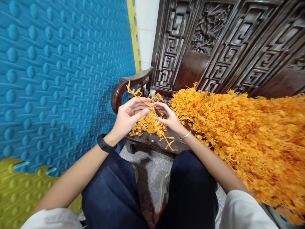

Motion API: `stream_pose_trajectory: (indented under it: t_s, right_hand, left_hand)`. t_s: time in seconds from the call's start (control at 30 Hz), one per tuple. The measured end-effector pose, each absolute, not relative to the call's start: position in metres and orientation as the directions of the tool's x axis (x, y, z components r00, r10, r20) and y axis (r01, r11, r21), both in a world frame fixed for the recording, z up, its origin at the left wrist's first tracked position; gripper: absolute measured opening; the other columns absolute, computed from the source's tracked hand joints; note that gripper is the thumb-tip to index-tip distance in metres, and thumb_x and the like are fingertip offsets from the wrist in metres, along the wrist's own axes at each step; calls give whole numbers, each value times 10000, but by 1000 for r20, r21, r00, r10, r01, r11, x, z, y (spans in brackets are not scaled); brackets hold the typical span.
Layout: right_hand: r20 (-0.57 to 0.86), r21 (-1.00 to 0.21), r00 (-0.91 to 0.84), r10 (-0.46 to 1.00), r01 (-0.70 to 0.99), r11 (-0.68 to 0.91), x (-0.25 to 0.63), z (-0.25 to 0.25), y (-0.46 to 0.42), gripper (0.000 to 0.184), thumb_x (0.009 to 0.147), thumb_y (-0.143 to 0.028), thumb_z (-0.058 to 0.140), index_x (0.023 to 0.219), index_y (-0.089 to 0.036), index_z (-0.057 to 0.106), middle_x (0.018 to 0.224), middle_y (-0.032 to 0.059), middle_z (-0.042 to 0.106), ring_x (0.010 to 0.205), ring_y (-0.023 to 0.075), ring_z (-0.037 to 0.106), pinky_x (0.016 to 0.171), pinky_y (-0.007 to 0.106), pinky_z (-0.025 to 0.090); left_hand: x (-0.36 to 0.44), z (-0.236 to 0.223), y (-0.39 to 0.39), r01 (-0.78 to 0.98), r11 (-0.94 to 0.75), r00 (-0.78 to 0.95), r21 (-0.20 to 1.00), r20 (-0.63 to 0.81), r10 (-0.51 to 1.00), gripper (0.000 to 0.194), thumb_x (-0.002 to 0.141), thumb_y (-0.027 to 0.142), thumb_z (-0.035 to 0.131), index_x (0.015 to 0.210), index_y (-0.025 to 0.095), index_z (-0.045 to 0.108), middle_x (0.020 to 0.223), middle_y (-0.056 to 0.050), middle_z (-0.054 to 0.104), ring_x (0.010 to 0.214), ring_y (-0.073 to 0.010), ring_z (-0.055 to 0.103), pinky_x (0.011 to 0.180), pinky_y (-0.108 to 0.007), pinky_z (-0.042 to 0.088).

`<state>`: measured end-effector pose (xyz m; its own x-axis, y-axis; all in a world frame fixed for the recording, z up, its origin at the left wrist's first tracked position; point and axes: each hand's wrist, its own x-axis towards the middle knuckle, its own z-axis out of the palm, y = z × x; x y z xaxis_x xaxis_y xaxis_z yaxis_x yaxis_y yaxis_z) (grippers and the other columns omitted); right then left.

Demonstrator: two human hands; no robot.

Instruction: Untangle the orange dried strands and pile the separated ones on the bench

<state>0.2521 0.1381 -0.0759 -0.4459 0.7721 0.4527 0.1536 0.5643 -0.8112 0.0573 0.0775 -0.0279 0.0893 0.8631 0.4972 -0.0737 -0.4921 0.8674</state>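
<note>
A thin branching yellow-orange plastic sprig (136, 92) slants across the fingers of my left hand (130, 116), which keeps a light hold on it. My right hand (170, 118) faces it with fingers slightly bent and the thumb apart, its fingertips close to the sprig. Whether they touch it I cannot tell. Below both hands lies a small heap of yellow sprigs (150, 124) on a dark wooden bench seat (145, 139). One branched piece (170, 143) hangs over the front edge of the seat.
A large pile of orange plastic sprigs (238, 127) covers the right side of the bench. Behind rises a carved wooden backrest (193, 63), with a curved armrest (117, 95) at left. Blue foam matting (59, 79) stands along the left. My knees are close to the seat.
</note>
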Motion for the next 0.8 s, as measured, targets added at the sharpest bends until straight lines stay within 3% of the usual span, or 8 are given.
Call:
stream_pose_trajectory:
  t_s: [0.2,0.3,0.43,0.53,0.7,0.8]
  right_hand:
    - [404,-853,-542,737,68,518,242,-79,135,620,691,-456,731,1238,-255,519,1293,70,550,1191,241,516,1004,412,414]
    - [353,-890,-575,738,35,454,235,-80,129,526,691,-516,702,1098,-196,611,1120,68,632,1071,232,571,940,402,444]
    - [273,-932,-615,740,21,361,227,-78,120,314,728,-444,686,862,-163,651,862,29,649,847,173,598,811,345,479]
    - [263,-953,-616,742,-46,300,224,-78,117,232,734,-390,685,780,-168,633,783,8,636,789,153,592,788,329,483]
    - [163,-982,-629,760,-178,64,224,-76,117,246,710,-399,695,821,-201,602,736,-10,648,718,150,615,726,307,493]
    - [157,-970,-637,755,-244,-4,225,-74,119,332,663,-463,723,806,-200,579,644,-17,630,623,152,599,665,306,493]
  left_hand:
    - [61,-27,70,-145,-506,377,850,520,767,564,785,205,664,1320,267,496,1394,-70,500,1266,-248,490,1017,-374,476]
    - [61,-30,74,-144,-544,455,827,543,706,733,785,219,669,1427,333,335,1517,-40,318,1371,-279,337,1073,-412,410]
    - [59,-36,83,-89,-581,456,809,552,698,832,788,257,670,1463,381,200,1568,-22,164,1412,-305,230,1074,-428,394]
    - [57,-39,87,-43,-571,432,820,531,729,845,795,287,657,1470,389,159,1573,-26,143,1417,-315,208,1074,-447,379]
    - [54,-44,93,42,-536,415,843,473,777,873,791,329,651,1473,395,110,1579,-47,104,1417,-308,215,1064,-467,365]
    - [53,-47,98,111,-516,374,849,446,813,889,754,350,680,1472,338,157,1550,-102,220,1386,-299,294,1058,-476,349]
